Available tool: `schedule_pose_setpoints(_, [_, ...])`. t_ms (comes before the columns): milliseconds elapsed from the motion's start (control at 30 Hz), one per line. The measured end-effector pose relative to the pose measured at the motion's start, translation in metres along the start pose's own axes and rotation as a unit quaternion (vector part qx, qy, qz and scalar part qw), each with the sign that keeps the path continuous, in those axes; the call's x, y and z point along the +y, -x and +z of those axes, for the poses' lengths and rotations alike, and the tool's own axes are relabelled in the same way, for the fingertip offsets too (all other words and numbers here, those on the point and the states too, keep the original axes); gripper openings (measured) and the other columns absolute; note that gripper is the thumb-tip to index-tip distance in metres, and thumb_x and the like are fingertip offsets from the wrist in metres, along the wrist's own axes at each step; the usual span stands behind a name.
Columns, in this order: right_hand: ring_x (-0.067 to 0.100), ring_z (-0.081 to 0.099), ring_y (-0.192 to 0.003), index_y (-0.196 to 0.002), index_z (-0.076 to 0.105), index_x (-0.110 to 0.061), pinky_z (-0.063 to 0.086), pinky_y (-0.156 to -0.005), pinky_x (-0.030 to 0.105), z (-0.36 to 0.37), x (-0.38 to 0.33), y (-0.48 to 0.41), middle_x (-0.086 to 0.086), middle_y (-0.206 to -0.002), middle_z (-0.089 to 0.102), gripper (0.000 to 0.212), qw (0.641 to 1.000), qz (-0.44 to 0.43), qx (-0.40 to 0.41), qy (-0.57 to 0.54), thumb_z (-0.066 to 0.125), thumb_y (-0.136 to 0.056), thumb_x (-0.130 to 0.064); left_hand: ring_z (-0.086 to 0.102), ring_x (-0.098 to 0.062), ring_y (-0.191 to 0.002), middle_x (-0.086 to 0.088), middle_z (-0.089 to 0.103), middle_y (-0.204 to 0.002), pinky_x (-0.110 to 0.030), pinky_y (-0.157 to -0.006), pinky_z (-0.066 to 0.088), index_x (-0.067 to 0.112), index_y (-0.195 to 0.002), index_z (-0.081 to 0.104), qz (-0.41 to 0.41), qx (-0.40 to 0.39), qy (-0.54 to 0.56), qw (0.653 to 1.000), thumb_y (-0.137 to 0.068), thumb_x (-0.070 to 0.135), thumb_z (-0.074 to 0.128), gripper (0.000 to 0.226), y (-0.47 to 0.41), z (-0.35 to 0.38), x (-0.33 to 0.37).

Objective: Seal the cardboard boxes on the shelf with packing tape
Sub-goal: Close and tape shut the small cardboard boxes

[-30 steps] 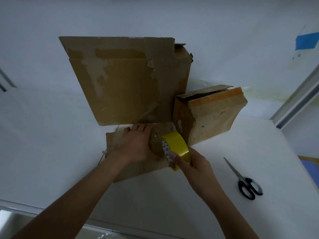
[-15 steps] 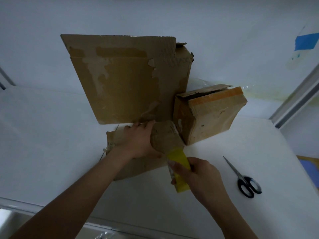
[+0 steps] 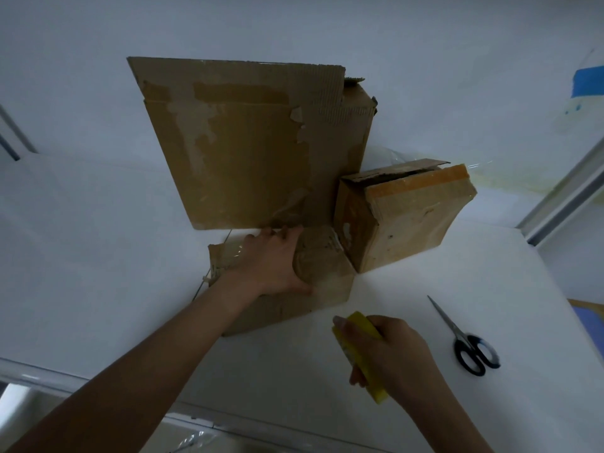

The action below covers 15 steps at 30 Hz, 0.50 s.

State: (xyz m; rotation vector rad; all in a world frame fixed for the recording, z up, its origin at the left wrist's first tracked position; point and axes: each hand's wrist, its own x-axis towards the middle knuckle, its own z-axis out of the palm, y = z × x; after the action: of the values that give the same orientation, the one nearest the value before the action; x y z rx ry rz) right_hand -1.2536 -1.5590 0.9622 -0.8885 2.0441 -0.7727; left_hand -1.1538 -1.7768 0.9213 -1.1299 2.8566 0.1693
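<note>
Moved: right hand (image 3: pixel 395 354) has pulled back toward the body, taking the yellow roll of packing tape (image 3: pixel 358 348) off the small flat cardboard box (image 3: pixel 323 273). The roll is now clear of the box's near edge, over the white shelf surface (image 3: pixel 98 256). Fingers and thumb are curled round the roll, gripping it edge-on. Can't tell if a strip of tape runs from roll to box; nothing readable in the gap.

The left hand (image 3: pixel 271 263) is unchanged: palm down on top of the flat box, fingers straight and close together, pointing toward the back, thumb lying along the near side. Glossy tape shows on the box top left of the hand.

Right behind it, the tall worn cardboard box (image 3: pixel 248 148) stands upright by the wall, face paper torn. Just right of the flat box is the medium cardboard box (image 3: pixel 408 223), with an orange taped edge and its top flap partly lifted. A pair of black-handled scissors (image 3: pixel 464 338) lies closed on the shelf, right of the roll and apart from it.
</note>
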Motion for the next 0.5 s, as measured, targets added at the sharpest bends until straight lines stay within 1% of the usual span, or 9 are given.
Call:
schedule_pose_setpoints(67, [0.008,0.067,-0.054,-0.087,0.067,-0.012,0.044,-0.047,0.009,0.003,0.002,0.000,-0.002,-0.056,0.070,0.047,1.000,0.013,-0.002,-0.018,0.052,-0.091,-0.056,0.039,-0.032,-0.137,-0.005,0.038,-0.155,-0.049,-0.108,0.038,0.025,-0.157,0.011,0.006,-0.011,0.005,1.000,-0.058,0.085,0.067,0.128,0.000,-0.001,0.000])
schedule_pose_setpoints(200, [0.007,0.068,-0.056,-0.085,0.067,-0.015,0.043,-0.048,0.008,0.004,0.006,0.000,-0.002,-0.057,0.070,0.043,0.999,0.022,0.000,-0.028,0.052,-0.091,-0.055,0.035,-0.033,-0.141,-0.007,0.029,-0.160,-0.049,-0.111,0.037,0.025,-0.158,0.001,0.024,-0.047,0.013,0.999,-0.060,0.079,0.072,0.133,0.000,-0.009,-0.002])
schedule_pose_setpoints(300, [0.009,0.069,-0.057,-0.084,0.068,-0.012,0.042,-0.047,0.008,0.008,0.012,-0.002,-0.001,-0.057,0.071,0.045,0.999,0.033,0.000,-0.029,0.053,-0.091,-0.054,0.034,-0.034,-0.142,-0.008,0.027,-0.161,-0.048,-0.110,0.038,0.029,-0.158,-0.004,0.038,-0.059,0.000,0.998,-0.059,0.079,0.072,0.135,-0.001,-0.011,-0.004])
schedule_pose_setpoints(400, [0.010,0.069,-0.057,-0.088,0.069,-0.007,0.041,-0.045,0.008,0.014,0.015,-0.008,-0.001,-0.057,0.071,0.049,0.998,0.050,-0.007,-0.035,0.054,-0.091,-0.053,0.027,-0.034,-0.146,-0.006,0.019,-0.164,-0.050,-0.113,0.035,0.031,-0.157,-0.007,0.047,-0.074,-0.006,0.996,-0.059,0.079,0.073,0.136,0.001,-0.010,-0.007])
schedule_pose_setpoints(500, [0.009,0.069,-0.057,-0.090,0.068,-0.008,0.039,-0.044,0.007,0.017,0.016,-0.011,-0.001,-0.057,0.070,0.048,0.997,0.060,-0.011,-0.043,0.054,-0.091,-0.053,0.025,-0.034,-0.147,-0.003,0.015,-0.165,-0.049,-0.114,0.034,0.031,-0.158,-0.006,0.053,-0.070,-0.009,0.996,-0.061,0.076,0.074,0.134,0.003,-0.010,-0.007])
